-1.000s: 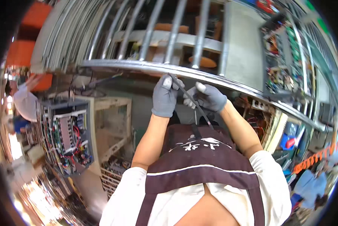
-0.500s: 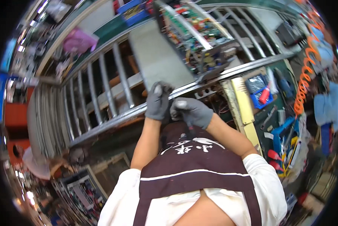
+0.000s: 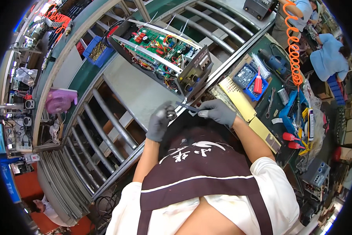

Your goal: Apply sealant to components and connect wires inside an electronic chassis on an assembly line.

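My right hand (image 3: 216, 112), in a grey glove, pinches one end of a thin, dark flat strip (image 3: 187, 106) between thumb and fingers. The strip points left, over the metal rail of the roller conveyor. My left hand (image 3: 161, 122), gloved too, is beside the strip's far end with its fingers curled in; what they hold, if anything, is hidden. Beyond my hands an opened electronic unit (image 3: 197, 72) with a green circuit board (image 3: 146, 46), wires and a dark front panel stands on a grey board (image 3: 132, 88).
Conveyor rollers (image 3: 109, 114) run to the left, near a pink fan (image 3: 60, 100). A blue bin of small screws (image 3: 98, 52) sits behind. At right are a blue parts tray (image 3: 258, 94), red bottle (image 3: 258, 84), wrench (image 3: 270, 103) and coiled orange hose (image 3: 294, 58). Other people work at far right.
My hands have moved apart, and the dark strip now shows in my right hand. The view has turned, so the conveyor and unit appear at a different slant.
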Available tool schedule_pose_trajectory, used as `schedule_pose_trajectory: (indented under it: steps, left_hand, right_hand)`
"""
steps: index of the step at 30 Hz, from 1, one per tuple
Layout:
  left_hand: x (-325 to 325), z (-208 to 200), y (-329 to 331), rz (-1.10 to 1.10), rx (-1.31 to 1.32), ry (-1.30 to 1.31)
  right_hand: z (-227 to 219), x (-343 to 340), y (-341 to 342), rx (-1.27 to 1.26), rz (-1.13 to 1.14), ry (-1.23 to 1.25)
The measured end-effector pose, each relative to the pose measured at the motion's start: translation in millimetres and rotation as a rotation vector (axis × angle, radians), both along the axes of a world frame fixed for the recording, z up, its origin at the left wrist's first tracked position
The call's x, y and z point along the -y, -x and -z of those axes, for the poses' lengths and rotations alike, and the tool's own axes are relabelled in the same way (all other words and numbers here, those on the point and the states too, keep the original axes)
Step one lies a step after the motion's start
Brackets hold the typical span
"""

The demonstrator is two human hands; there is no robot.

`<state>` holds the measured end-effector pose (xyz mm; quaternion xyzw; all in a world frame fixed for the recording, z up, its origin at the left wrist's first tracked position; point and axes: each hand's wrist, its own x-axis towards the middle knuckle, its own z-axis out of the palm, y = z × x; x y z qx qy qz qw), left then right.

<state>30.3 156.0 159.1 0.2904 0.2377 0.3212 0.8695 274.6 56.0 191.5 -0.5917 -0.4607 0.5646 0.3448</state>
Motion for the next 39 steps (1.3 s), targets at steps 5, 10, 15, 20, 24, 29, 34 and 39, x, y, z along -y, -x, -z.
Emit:
schedule_pose_trajectory:
  steps: [5,10,15,20,24,29,34,39]
  left_hand:
    - [2.3,-18.8,-25.4,0.174,-0.484,-0.260]
    - [15.6,-12.7,-45.9,0.050,-0.588,-0.219]
    - [33.4,5.1,-78.3,-0.217,-0.612,-0.236]
    - [56.1,23.7,-75.1,-0.245,-0.592,-0.351]
    - [50.9,38.5,-70.3,-0.205,-0.713,-0.352]
    - [18.6,67.2,-71.0,-0.023,-1.007,-0.817]
    - [14.8,99.9,-47.7,0.029,-1.030,-0.954]
    - [-2.8,129.2,-57.6,0.083,-0.940,-1.062]
  right_hand:
    - [-2.5,-8.8,4.7,0.103,-0.042,-0.079]
    - [13.9,-11.1,-14.1,0.400,-0.040,-0.368]
    - [86.7,-3.2,-60.3,-0.326,0.486,-0.263]
    - [155.6,-13.3,-86.7,-0.751,0.559,0.083]
    - [175.2,67.9,-62.5,-0.410,0.676,0.224]
    - [285.9,167.5,-0.4,0.104,0.737,0.354]
    - [460.8,293.7,89.4,0.496,0.668,0.938]
    - [510.9,373.4,138.8,0.518,0.215,1.176]
